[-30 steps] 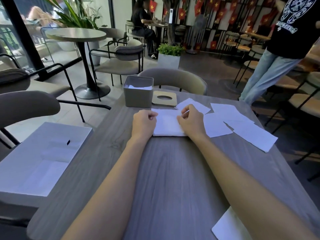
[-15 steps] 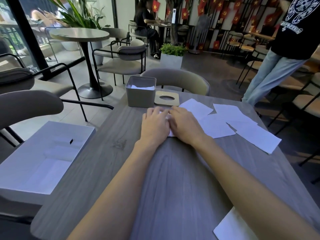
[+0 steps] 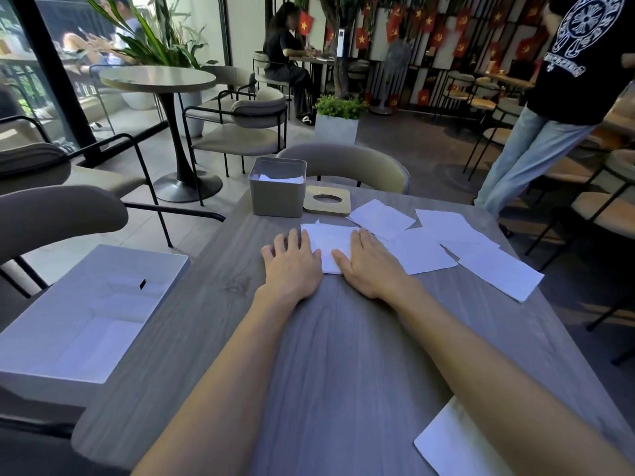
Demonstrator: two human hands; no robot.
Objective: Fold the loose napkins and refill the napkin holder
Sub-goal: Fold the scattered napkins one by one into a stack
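Note:
A folded white napkin (image 3: 330, 242) lies flat on the grey wooden table (image 3: 343, 355). My left hand (image 3: 292, 264) rests palm down on its left edge, fingers spread. My right hand (image 3: 372, 262) presses flat on its right edge. Behind them stands the grey square napkin holder (image 3: 276, 197) with white napkins inside, its gold lid (image 3: 327, 200) with a round hole lying beside it. Several loose unfolded napkins (image 3: 457, 249) are spread to the right.
A white open box (image 3: 86, 310) sits on the chair at the left. Another white sheet (image 3: 457, 441) lies at the near right table edge. A chair back (image 3: 347, 164) stands at the far side. A person in jeans (image 3: 529, 146) stands at the right.
My hands were together on top of the napkin; they have slid apart to its left and right edges, flattening it. The napkin now shows between them.

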